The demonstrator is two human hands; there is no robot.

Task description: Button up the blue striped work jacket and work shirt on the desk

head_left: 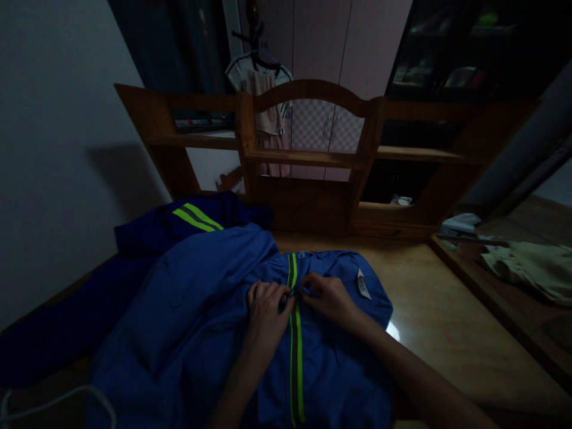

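A blue work jacket (210,280) lies spread over the wooden surface, and a yellow-green and grey reflective stripe (297,357) runs along it between my hands. My left hand (267,307) rests on the cloth left of the stripe, with thumb and forefinger pinching the fabric at its edge. From the right, my right hand (329,298) pinches a small fold of the same fabric, its fingertips close to those of the left. Whether anything tiny sits between the fingertips is too dark to make out. A white label (363,284) shows on the jacket right of my right hand.
Darker blue clothing with a reflective band (196,217) lies at the left by the wall. Behind the jacket stands a wooden shelf unit (308,158). A white cord (67,394) curves at the lower left. Pale green cloth (531,268) lies at the right.
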